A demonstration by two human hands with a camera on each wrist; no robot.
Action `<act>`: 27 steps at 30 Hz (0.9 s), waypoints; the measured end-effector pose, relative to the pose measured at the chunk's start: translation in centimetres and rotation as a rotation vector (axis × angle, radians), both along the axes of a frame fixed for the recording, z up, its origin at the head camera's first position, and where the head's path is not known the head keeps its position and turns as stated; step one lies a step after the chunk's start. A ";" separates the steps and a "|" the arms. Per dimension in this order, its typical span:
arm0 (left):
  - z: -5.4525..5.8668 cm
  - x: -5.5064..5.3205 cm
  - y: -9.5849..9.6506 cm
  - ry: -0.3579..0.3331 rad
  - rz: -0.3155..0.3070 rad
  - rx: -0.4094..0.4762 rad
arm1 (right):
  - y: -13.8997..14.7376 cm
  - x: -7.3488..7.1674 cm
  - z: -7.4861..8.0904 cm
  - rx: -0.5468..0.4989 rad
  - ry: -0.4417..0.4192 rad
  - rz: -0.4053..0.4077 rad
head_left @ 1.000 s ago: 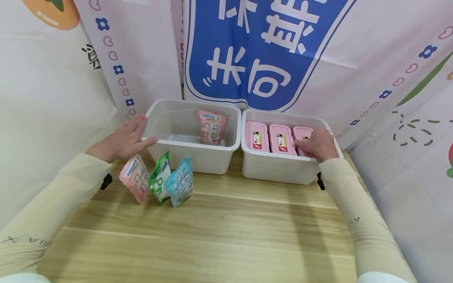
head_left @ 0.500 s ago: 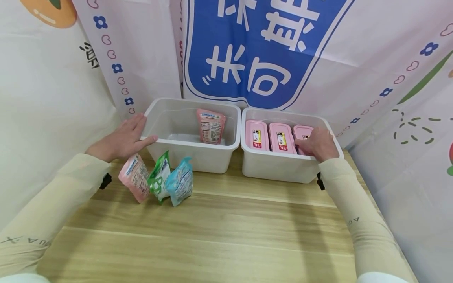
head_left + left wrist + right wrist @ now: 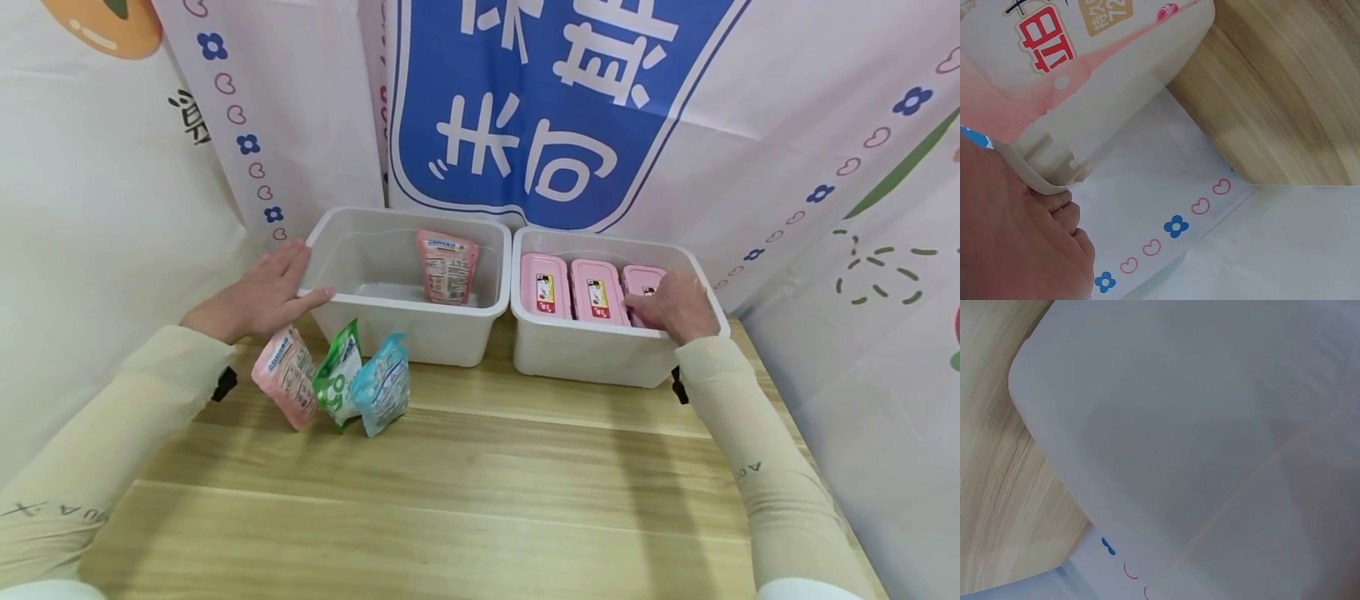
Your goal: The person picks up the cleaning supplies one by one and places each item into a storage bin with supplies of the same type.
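Note:
My left hand [image 3: 258,296] rests on the left corner of the left white plastic bin [image 3: 390,308], fingers extended on the rim and thumb over the front edge. Inside that bin a pink pouch [image 3: 447,268] leans upright. Just in front stand a second pink pouch [image 3: 287,379], a green-and-white pouch [image 3: 341,379] and a light blue pouch [image 3: 382,387]. My right hand [image 3: 678,307] reaches into the right white bin [image 3: 592,354] and grips the rightmost pink lidded box [image 3: 643,279], thumb at its left edge; the other fingertips are hidden. Beside it lie two similar pink boxes [image 3: 597,292].
Both bins stand side by side on a wooden table [image 3: 450,500], against a printed cloth backdrop [image 3: 555,108]. Cloth walls close off the left and right sides. The right wrist view is mostly filled by the bin's outer wall [image 3: 1147,425].

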State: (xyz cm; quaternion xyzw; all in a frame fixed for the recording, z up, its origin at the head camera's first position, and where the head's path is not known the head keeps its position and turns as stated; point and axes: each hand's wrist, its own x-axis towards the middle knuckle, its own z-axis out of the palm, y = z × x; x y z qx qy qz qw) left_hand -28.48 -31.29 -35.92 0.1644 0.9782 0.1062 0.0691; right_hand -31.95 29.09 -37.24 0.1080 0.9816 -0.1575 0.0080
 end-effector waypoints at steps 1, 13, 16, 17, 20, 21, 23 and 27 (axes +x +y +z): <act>0.0 0.0 0.0 0.000 0.001 0.003 | 0.0 0.0 0.0 0.008 0.003 0.002; 0.1 0.1 0.0 -0.014 0.000 -0.014 | 0.1 0.1 0.6 -0.004 -0.051 0.003; -0.1 0.1 0.0 -0.018 -0.002 -0.016 | 0.2 0.4 0.7 0.019 -0.056 0.012; -0.1 0.1 0.0 -0.018 -0.002 -0.017 | 0.3 0.5 0.8 0.025 -0.059 0.016; 0.0 0.2 0.1 -0.019 0.000 -0.016 | 0.3 0.9 1.3 -0.003 -0.079 0.023; 0.1 0.2 0.1 -0.019 0.000 -0.013 | 0.3 1.0 1.5 -0.021 -0.084 0.025; 0.2 0.3 0.1 -0.021 0.000 -0.006 | 0.5 1.2 1.8 -0.045 -0.093 0.037; 0.3 0.3 0.2 -0.022 -0.001 -0.003 | 0.9 1.3 2.6 -0.053 -0.111 0.060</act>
